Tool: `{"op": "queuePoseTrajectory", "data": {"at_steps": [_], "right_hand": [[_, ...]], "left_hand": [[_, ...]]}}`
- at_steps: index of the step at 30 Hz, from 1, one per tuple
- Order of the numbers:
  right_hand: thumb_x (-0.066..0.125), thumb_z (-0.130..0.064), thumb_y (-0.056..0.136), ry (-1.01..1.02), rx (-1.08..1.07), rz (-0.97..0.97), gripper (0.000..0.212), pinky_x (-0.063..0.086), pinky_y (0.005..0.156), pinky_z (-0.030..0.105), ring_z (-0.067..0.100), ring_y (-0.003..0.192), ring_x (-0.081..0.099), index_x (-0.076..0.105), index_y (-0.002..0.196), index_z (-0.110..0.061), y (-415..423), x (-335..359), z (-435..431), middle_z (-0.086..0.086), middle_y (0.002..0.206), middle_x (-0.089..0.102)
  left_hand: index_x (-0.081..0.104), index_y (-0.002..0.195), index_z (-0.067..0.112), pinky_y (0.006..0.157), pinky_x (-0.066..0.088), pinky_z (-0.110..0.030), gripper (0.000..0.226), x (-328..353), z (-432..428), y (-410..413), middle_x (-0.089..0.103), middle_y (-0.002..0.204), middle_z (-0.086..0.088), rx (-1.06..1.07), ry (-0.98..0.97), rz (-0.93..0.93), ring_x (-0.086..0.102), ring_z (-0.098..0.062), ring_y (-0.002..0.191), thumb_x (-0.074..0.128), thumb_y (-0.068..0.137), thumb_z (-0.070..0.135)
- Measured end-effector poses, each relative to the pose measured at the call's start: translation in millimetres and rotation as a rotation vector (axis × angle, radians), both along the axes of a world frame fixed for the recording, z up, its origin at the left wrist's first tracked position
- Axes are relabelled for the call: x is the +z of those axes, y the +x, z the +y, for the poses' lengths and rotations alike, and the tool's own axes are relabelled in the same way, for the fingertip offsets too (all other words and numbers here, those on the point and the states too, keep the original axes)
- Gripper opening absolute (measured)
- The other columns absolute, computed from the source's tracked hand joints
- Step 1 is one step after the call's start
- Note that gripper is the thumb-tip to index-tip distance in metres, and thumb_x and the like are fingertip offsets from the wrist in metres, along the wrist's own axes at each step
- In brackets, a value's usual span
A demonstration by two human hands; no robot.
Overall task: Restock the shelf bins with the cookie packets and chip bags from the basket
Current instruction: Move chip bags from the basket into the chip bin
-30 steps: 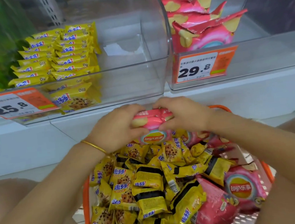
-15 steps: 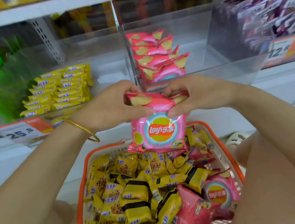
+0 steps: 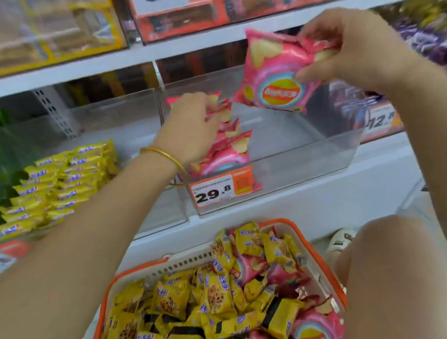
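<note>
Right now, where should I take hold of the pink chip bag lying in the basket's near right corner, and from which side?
Probably pinch the far crimped edge of the pink chip bag, coming from above: it lies face up, that seam looks uncovered, and yellow cookie packets overlap its left side.

Your right hand (image 3: 356, 48) pinches a pink chip bag (image 3: 273, 80), tilted, at 1 o'clock above the clear bin (image 3: 300, 166). Stocked bags (image 3: 228, 146) stand rowed along its 9 o'clock side. At 6 o'clock the basket (image 3: 284, 222) holds yellow cookie packets (image 3: 173, 300).
</note>
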State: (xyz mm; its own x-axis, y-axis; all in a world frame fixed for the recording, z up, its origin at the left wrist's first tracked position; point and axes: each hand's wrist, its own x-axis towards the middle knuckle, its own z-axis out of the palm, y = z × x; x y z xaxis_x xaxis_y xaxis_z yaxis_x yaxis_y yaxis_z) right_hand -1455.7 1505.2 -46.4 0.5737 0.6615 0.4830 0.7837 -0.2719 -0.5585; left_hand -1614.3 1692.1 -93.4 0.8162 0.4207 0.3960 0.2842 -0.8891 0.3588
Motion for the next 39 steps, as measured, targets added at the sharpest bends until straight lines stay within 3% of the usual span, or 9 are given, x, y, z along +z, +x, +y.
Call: {"op": "queuePoseTrajectory", "data": {"at_steps": [6, 12, 17, 21, 30, 33, 35, 37, 39], "right_hand": [[0.079, -0.024, 0.071, -0.346, -0.185, -0.211, 0.049, 0.044, 0.087, 0.035, 0.034, 0.108, 0.055, 0.065, 0.116, -0.011, 51.1, -44.9, 58.6, 0.018, 0.117, 0.061], [0.074, -0.027, 0.079, -0.523, -0.100, -0.148, 0.052, 0.040, 0.097, 0.035, 0.035, 0.119, 0.048, 0.060, 0.126, -0.009, 103.5, -70.5, 129.6, 0.017, 0.125, 0.059], [0.072, -0.019, 0.082, -0.356, -0.180, 0.034, 0.062, 0.036, 0.104, 0.035, 0.037, 0.125, 0.043, 0.041, 0.135, -0.007, 117.8, -89.4, 167.2, 0.019, 0.141, 0.034], [0.066, -0.014, 0.088, -0.277, -0.114, 0.068, 0.046, 0.041, 0.101, 0.030, 0.032, 0.119, 0.047, 0.046, 0.129, -0.013, 110.9, -103.7, 186.5, 0.014, 0.139, 0.032], [0.072, -0.009, 0.082, -0.242, -0.171, 0.246, 0.080, 0.044, 0.096, 0.034, 0.035, 0.131, 0.038, 0.020, 0.143, -0.014, 89.7, -80.9, 152.5, 0.016, 0.150, 0.021], [0.066, -0.008, 0.085, -0.150, -0.176, 0.115, 0.060, 0.042, 0.092, 0.028, 0.030, 0.121, 0.045, 0.032, 0.135, -0.011, 62.3, -59.8, 114.4, 0.016, 0.138, 0.034], [0.066, -0.008, 0.084, -0.067, -0.090, 0.088, 0.037, 0.051, 0.085, 0.037, 0.025, 0.101, 0.057, 0.049, 0.116, -0.011, 29.9, -52.0, 77.7, 0.009, 0.114, 0.049], [0.066, -0.007, 0.084, -0.111, 0.046, 0.146, 0.015, 0.057, 0.060, 0.043, 0.022, 0.072, 0.068, 0.055, 0.092, -0.014, -7.4, -50.0, 34.3, 0.005, 0.087, 0.060], [0.064, -0.007, 0.085, -0.330, 0.223, 0.225, 0.006, 0.057, 0.052, 0.034, 0.017, 0.057, 0.067, 0.060, 0.083, -0.012, -41.0, -58.8, -0.6, 0.003, 0.074, 0.063]], "left_hand": [[0.054, 0.120, -0.003, 0.093, 0.041, -0.045, 0.037, -18.3, 16.8, 69.3, 0.051, 0.125, -0.029, 0.038, 0.174, 0.385, 0.049, -0.042, 0.115, 0.033, 0.100, 0.021], [0.011, 0.151, 0.028, 0.112, 0.022, -0.044, 0.054, -28.8, 47.4, 98.0, 0.020, 0.156, -0.017, 0.142, 0.120, 0.668, 0.026, -0.040, 0.138, 0.020, 0.101, 0.045], [0.007, 0.150, 0.034, 0.114, 0.021, -0.046, 0.058, -35.3, 57.2, 92.8, 0.022, 0.156, -0.015, 0.142, 0.127, 0.678, 0.024, -0.039, 0.139, 0.018, 0.098, 0.054], [0.002, 0.149, 0.042, 0.114, 0.014, -0.054, 0.056, -37.7, 54.0, 92.5, 0.014, 0.158, -0.009, 0.173, 0.123, 0.707, 0.013, -0.037, 0.142, 0.016, 0.097, 0.057], [0.004, 0.150, 0.038, 0.115, 0.011, -0.052, 0.055, -34.9, 52.5, 91.5, 0.012, 0.159, -0.006, 0.155, 0.111, 0.634, 0.008, -0.033, 0.144, 0.016, 0.099, 0.051], [0.023, 0.148, 0.028, 0.112, 0.022, -0.051, 0.071, -21.2, 43.7, 77.6, 0.029, 0.152, -0.012, 0.076, 0.088, 0.474, 0.025, -0.035, 0.138, 0.012, 0.084, 0.056], [0.044, 0.137, 0.018, 0.104, 0.031, -0.047, 0.073, -12.5, 19.4, 55.1, 0.048, 0.137, -0.015, -0.005, 0.134, 0.224, 0.042, -0.036, 0.125, 0.016, 0.080, 0.053], [0.057, 0.122, 0.009, 0.094, 0.036, -0.045, 0.053, -14.4, -13.8, 22.8, 0.059, 0.118, -0.015, -0.123, 0.219, -0.023, 0.051, -0.034, 0.109, 0.029, 0.087, 0.038], [0.062, 0.112, 0.006, 0.087, 0.039, -0.045, 0.036, -28.7, -47.0, -13.5, 0.062, 0.108, -0.013, -0.210, 0.223, -0.166, 0.054, -0.033, 0.100, 0.040, 0.089, 0.022]]}}
